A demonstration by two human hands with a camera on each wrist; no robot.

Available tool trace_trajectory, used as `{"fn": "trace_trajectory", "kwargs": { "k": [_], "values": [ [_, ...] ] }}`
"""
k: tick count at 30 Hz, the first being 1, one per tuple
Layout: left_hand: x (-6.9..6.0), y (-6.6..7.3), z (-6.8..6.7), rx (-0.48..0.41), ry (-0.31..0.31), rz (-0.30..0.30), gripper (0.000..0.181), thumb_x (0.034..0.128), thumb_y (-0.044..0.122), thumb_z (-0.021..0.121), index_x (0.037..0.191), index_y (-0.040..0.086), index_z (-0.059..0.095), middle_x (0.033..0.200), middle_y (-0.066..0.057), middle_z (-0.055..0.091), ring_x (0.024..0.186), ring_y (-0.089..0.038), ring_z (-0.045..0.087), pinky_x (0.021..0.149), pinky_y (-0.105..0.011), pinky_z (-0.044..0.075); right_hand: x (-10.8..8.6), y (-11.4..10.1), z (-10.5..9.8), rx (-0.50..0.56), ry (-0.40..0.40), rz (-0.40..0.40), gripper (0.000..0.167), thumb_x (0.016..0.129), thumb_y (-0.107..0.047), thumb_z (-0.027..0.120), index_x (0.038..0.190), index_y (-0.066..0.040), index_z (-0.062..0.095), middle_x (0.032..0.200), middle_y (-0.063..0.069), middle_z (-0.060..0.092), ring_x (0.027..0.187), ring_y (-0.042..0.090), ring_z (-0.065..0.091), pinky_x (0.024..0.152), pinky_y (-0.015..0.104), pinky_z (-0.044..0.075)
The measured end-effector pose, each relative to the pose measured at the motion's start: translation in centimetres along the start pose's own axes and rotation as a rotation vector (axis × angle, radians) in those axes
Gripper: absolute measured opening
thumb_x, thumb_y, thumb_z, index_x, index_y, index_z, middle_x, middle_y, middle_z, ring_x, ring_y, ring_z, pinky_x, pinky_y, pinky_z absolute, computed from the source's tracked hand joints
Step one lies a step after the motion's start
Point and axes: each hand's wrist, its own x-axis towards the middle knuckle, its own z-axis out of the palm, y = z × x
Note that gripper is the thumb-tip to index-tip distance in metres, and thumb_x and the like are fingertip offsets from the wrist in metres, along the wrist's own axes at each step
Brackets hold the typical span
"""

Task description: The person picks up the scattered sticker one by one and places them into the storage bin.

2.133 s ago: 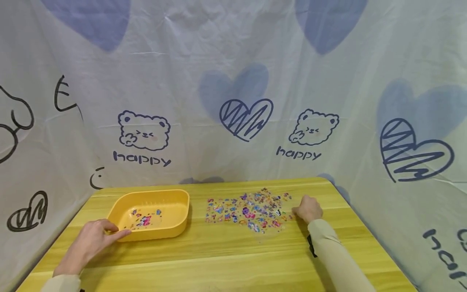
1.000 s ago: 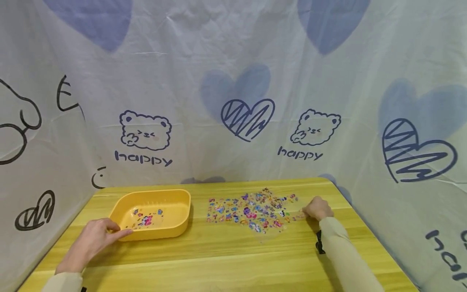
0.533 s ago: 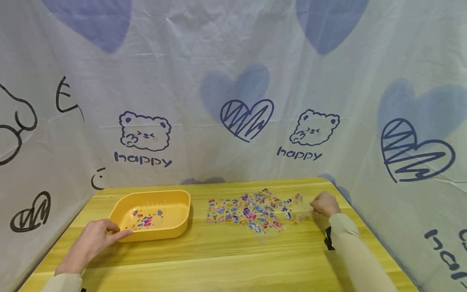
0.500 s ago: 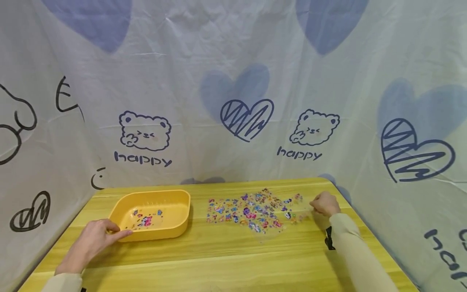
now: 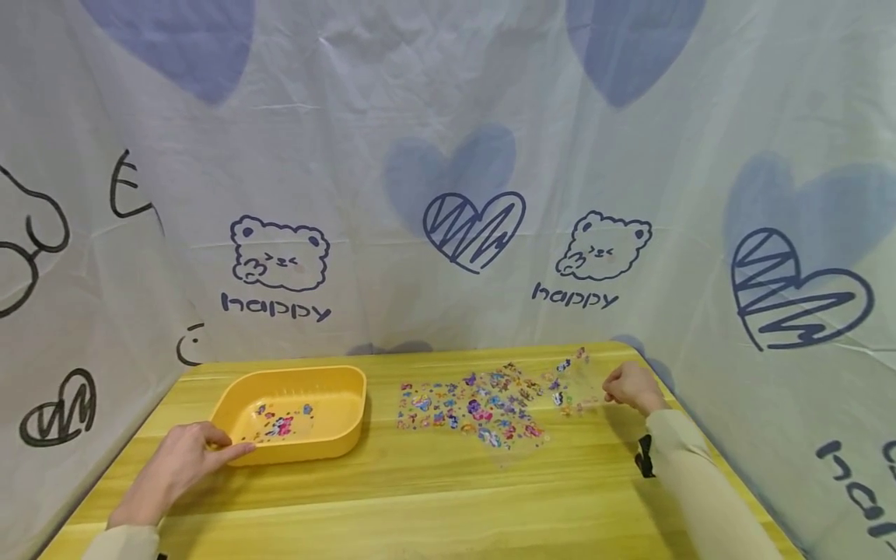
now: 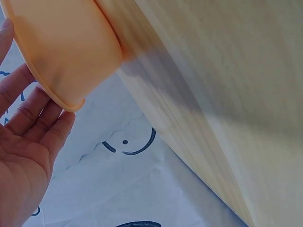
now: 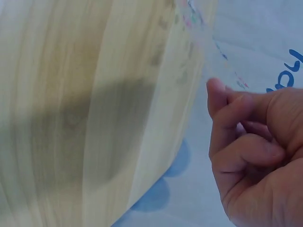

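Observation:
A yellow plastic basin [image 5: 308,447] stands on the left of the table with a few colourful stickers [image 5: 282,425] on its floor. My left hand [image 5: 175,464] grips its near left rim; the left wrist view shows the fingers [image 6: 57,127] against the rim's edge. On the right, my right hand [image 5: 635,386] pinches the edge of a clear sticker sheet [image 5: 558,398] between thumb and fingertips, the other fingers curled. That sheet is raised and tilted off the table. More clear sticker sheets [image 5: 479,410] lie overlapping to its left, their outlines hard to tell.
The wood-patterned table [image 5: 392,513] carries everything. A white cloth [image 5: 378,155] with hearts and bears hangs behind it and at both sides. The right hand is near the table's right edge.
My right hand has moved right, drawing the pinched sticker sheet off the overlapping ones and then raising it. My left hand stays at the basin's rim.

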Motion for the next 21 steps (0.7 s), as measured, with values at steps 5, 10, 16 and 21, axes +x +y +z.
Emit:
{"fn": "trace_trajectory", "kwargs": {
  "k": [5,10,16,21],
  "values": [
    [0.1,0.0,0.0,-0.001,-0.014,-0.018,0.054,0.0829,0.058,0.07,0.087,0.005,0.077,0.086,-0.008,0.072,0.074,-0.017,0.054,0.071,-0.041,0.048,-0.6,-0.4,-1.0,0.036,0.089,-0.014,0.024,0.094,-0.01,0.057,0.1,0.008,0.073,0.072,0.01,0.072,0.051,0.014,0.047,0.048,0.029,0.039],
    [0.2,-0.1,0.0,-0.01,-0.041,-0.036,0.055,0.0834,0.059,0.069,0.089,0.004,0.077,0.087,-0.007,0.072,0.075,-0.017,0.053,0.071,-0.039,0.047,-0.9,-0.9,-1.8,0.081,0.151,-0.051,0.026,0.096,-0.011,0.053,0.092,0.006,0.072,0.066,0.004,0.067,0.048,0.014,0.045,0.047,0.03,0.039],
    [0.3,0.0,-0.2,-0.017,-0.076,-0.063,0.062,0.0825,0.063,0.067,0.091,0.003,0.076,0.086,-0.006,0.07,0.074,-0.018,0.05,0.069,-0.036,0.043,-0.6,-1.4,-2.2,0.117,0.187,-0.033,0.028,0.098,-0.016,0.052,0.1,0.005,0.071,0.072,0.006,0.068,0.047,0.012,0.044,0.045,0.029,0.037],
    [0.3,0.1,-0.3,-0.02,-0.088,-0.071,0.063,0.0824,0.063,0.066,0.092,0.002,0.076,0.088,-0.007,0.071,0.075,-0.018,0.051,0.071,-0.037,0.045,-0.6,-2.5,-1.7,0.225,0.135,-0.024,0.03,0.099,-0.015,0.054,0.112,0.008,0.067,0.077,0.006,0.07,0.052,0.011,0.046,0.045,0.027,0.037]
  ]
}}
